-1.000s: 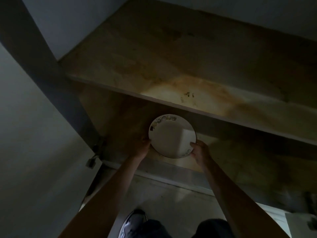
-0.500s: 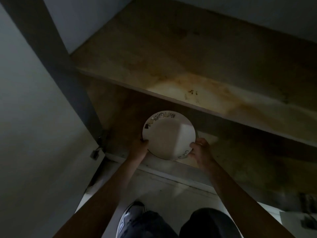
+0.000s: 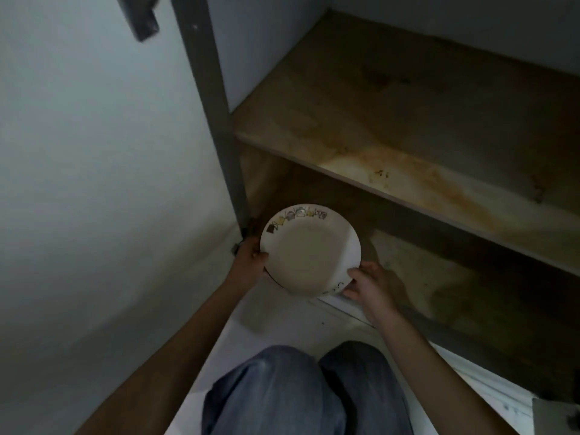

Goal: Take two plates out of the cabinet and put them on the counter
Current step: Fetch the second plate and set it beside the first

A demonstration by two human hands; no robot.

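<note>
Plate (image 3: pixel 309 252) between my hands at the cabinet's (image 3: pixel 408 158) lower opening: left hand (image 3: pixel 249 260) grips its left rim, right hand (image 3: pixel 367 285) its near-right rim.

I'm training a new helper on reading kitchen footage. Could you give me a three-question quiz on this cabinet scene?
1. True or false: only one hand holds the plate.
2. Which part of the plate does the right hand take in its grip? A) far rim B) near-right rim C) centre
3. Fill in: the picture border shows along the plate's ____ rim.

Key
1. False: the left hand holds the left rim too.
2. B
3. far, towards the stained shelf.
</note>
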